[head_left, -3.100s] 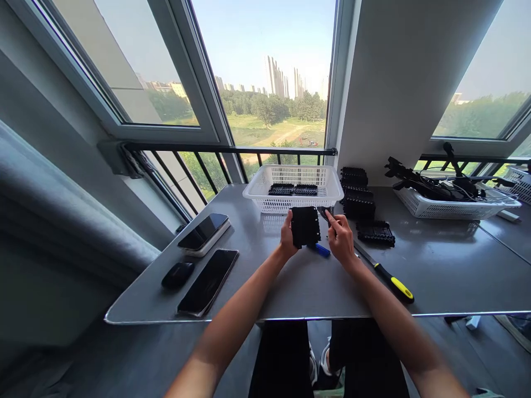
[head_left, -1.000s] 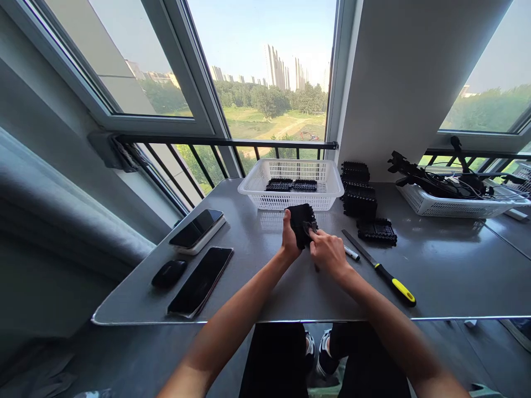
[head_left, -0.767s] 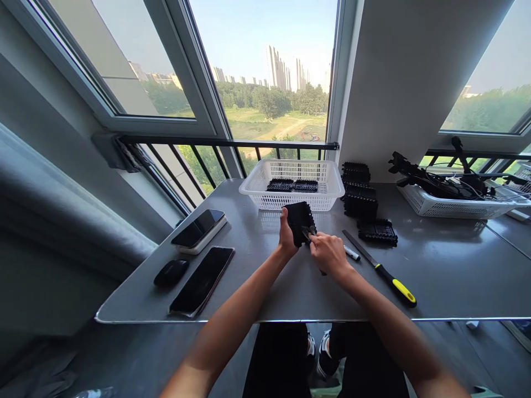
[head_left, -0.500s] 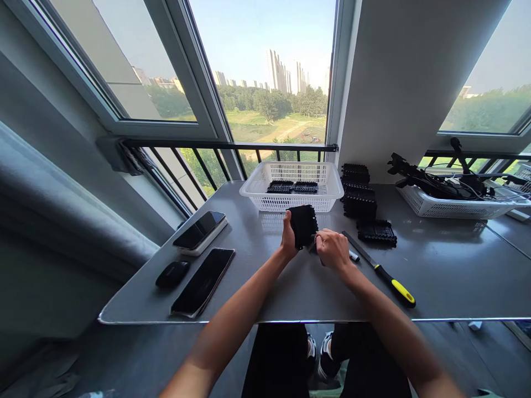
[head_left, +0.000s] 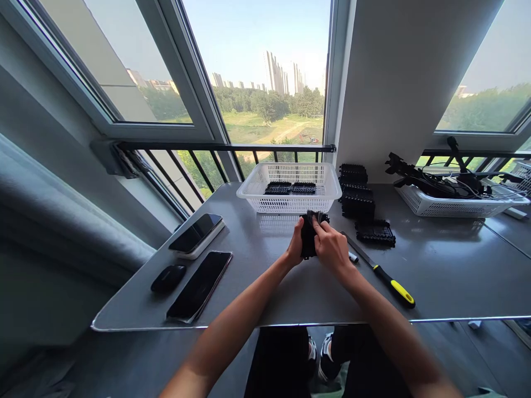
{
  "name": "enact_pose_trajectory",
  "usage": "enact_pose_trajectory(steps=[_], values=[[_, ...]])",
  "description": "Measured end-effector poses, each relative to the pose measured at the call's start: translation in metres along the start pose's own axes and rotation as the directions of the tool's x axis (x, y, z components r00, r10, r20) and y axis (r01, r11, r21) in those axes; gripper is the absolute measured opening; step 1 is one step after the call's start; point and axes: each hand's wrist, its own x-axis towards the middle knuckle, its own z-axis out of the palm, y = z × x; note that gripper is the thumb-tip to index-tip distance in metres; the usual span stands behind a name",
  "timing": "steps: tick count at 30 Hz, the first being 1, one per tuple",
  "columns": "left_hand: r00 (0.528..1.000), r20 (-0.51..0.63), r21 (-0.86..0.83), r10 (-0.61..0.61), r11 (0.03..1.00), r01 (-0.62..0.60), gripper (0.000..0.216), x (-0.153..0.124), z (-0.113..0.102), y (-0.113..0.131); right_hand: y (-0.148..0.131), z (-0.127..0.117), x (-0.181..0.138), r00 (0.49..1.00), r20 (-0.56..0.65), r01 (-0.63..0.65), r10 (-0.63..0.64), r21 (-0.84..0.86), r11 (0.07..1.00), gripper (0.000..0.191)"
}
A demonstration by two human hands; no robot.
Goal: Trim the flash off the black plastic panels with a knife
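My left hand (head_left: 295, 245) grips a black plastic part (head_left: 307, 239) by its left side, thumb up along the edge. The part is a flat block with toothed edges, held above the table in front of the white basket. My right hand (head_left: 333, 247) is closed at its right side, index finger pressed on the upper face. A small dark piece seems to sit under those fingers, but its kind cannot be made out. Beside the right hand lie a white-capped pen or marker (head_left: 353, 257), partly hidden, and a file (head_left: 392, 284) with a black and yellow handle.
A white basket (head_left: 288, 205) with two similar black parts stands behind the hands. Several more are stacked (head_left: 357, 202) right of it, with one part (head_left: 375, 233) in front. Two phones (head_left: 199, 284) and a black mouse (head_left: 168, 278) lie left. Another basket (head_left: 460, 206) holds black gear and cables.
My right hand has moved from the part's lower right corner up onto its upper face. The part has turned and shifted slightly right and down. The view has shifted slightly.
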Motion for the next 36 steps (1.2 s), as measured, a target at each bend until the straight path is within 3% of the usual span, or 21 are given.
enact_pose_trajectory(steps=[5, 12, 17, 23, 36], values=[[1.000, 0.021, -0.017, 0.015, 1.000, -0.014, 0.054, 0.001, 0.001, 0.002, -0.004, -0.004, 0.000, 0.995, 0.095, 0.005, -0.001, -0.041, 0.999, 0.057], [1.000, 0.002, 0.006, 0.006, 1.000, -0.006, 0.055, 0.002, 0.002, 0.005, -0.004, -0.007, 0.003, 0.991, 0.086, -0.097, 0.105, -0.097, 0.991, 0.056], [0.998, 0.038, -0.039, 0.055, 0.998, -0.053, 0.057, 0.005, 0.000, 0.006, -0.006, -0.007, 0.002, 0.988, 0.152, -0.014, 0.024, -0.066, 0.998, 0.056], [0.996, -0.011, -0.054, 0.091, 0.994, -0.091, 0.061, 0.007, -0.003, 0.013, -0.010, -0.007, -0.001, 0.968, 0.245, 0.065, -0.045, -0.072, 0.995, 0.053], [0.999, 0.007, -0.066, 0.047, 0.997, -0.046, 0.059, 0.011, -0.006, 0.014, -0.006, -0.012, 0.002, 0.976, 0.217, -0.009, 0.030, -0.095, 0.995, 0.035]])
